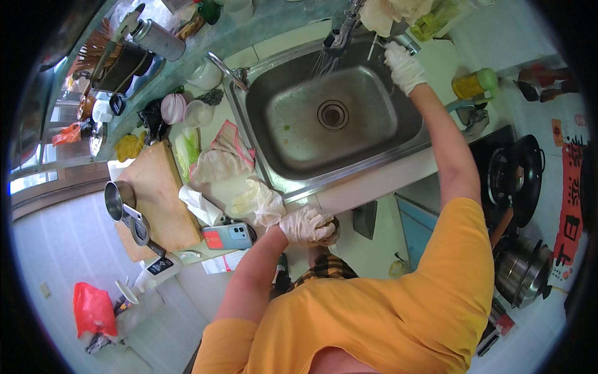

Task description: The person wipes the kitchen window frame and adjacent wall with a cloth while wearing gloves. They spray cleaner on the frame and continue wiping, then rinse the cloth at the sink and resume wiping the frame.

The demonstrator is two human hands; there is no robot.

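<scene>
My left hand [309, 226], in a pale thin glove, is curled at the counter's front edge around a dark, rounded object [334, 232], mostly hidden by the fingers. Reaching over the sink's far right corner, my gloved right hand [404, 68] touches the base of the metal tap [410, 44]; its fingertips are partly hidden. Water sprays from the dark tap head [334, 43] into the stainless steel sink [303, 154]. Small green scraps lie in the basin near the drain [333, 115]. A crumpled pale plastic bag [268, 205] lies beside my left hand.
Left of the sink are a pink-edged cloth [224, 156], green leafy vegetable [187, 149], paper roll [201, 205], phone [236, 236] and wooden cutting board [154, 196] bearing a small pot [119, 196]. A wok [528, 182] stands on the stove at right.
</scene>
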